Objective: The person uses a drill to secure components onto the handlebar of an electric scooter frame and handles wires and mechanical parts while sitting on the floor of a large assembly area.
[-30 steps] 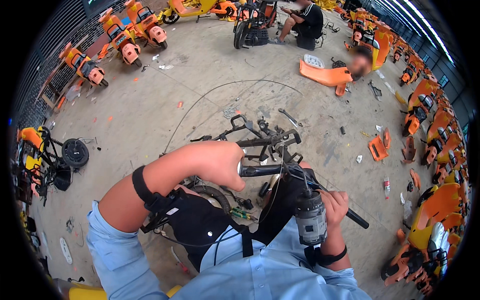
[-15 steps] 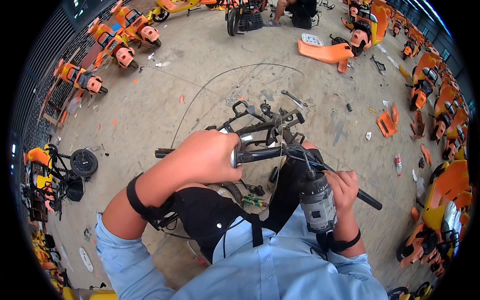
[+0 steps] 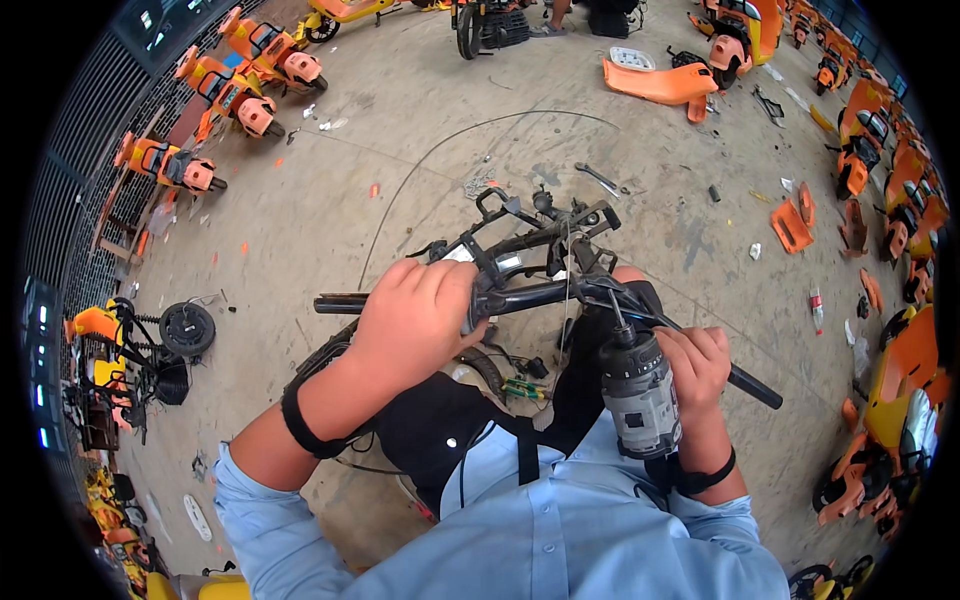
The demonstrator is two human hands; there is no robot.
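Across my lap lies a bare black handlebar (image 3: 535,298), joined to a dark metal frame with brackets (image 3: 545,235). My left hand (image 3: 415,310) is closed around the bar's left part, beside a silvery ring. In my right hand (image 3: 697,365) is a grey and black power drill (image 3: 640,400); its grip is hidden. The drill's long thin bit (image 3: 616,308) points away from me, toward the middle of the bar. Whether its tip touches a screw cannot be made out. The right fingers lie against the handlebar's right side. A thin cable (image 3: 569,260) hangs over the bar.
On the concrete floor lie a wrench (image 3: 597,179), a long curved cable (image 3: 430,160), green-handled tools (image 3: 525,388), an orange body panel (image 3: 660,83) and a bottle (image 3: 816,312). Orange scooters (image 3: 165,163) stand along both sides. At the far side another person's leg (image 3: 560,14) shows.
My left hand has rolled on the bar, so more of its fingers show, and the left elbow has dropped. The drill stays near the middle of the bar. The whole view has shifted slightly.
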